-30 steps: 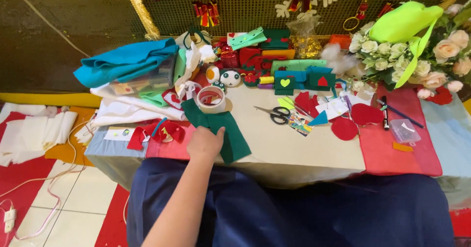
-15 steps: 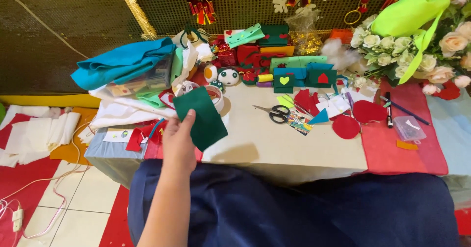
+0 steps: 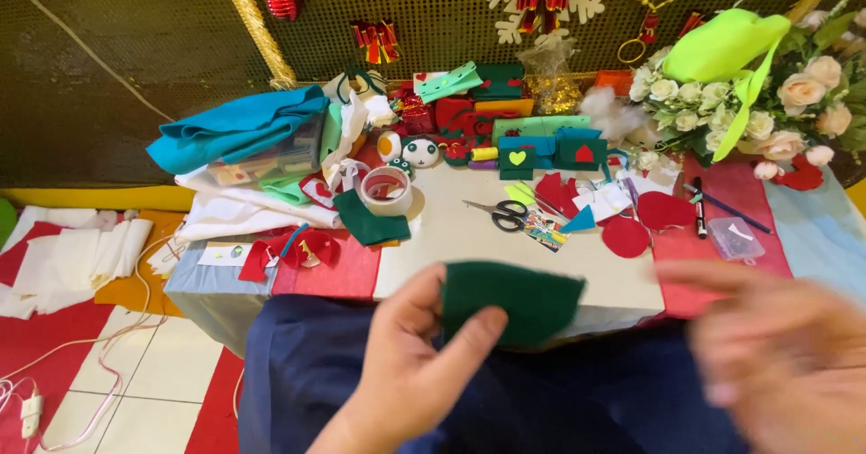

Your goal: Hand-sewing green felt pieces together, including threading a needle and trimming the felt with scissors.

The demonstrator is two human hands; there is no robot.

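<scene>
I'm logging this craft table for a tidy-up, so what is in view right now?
dark green felt piece: 1, held at front centre
scissors: 1, black handles, table centre
tape roll: 1, pale, left of scissors
teal felt stack: 1, on a clear box, table left
red felt circles: 2, right of scissors
black marker: 1, on red felt, right
flower bunch: 1, cream and pink, back right
left hand: grips the green felt
right hand: blurred, empty, beside the felt
</scene>
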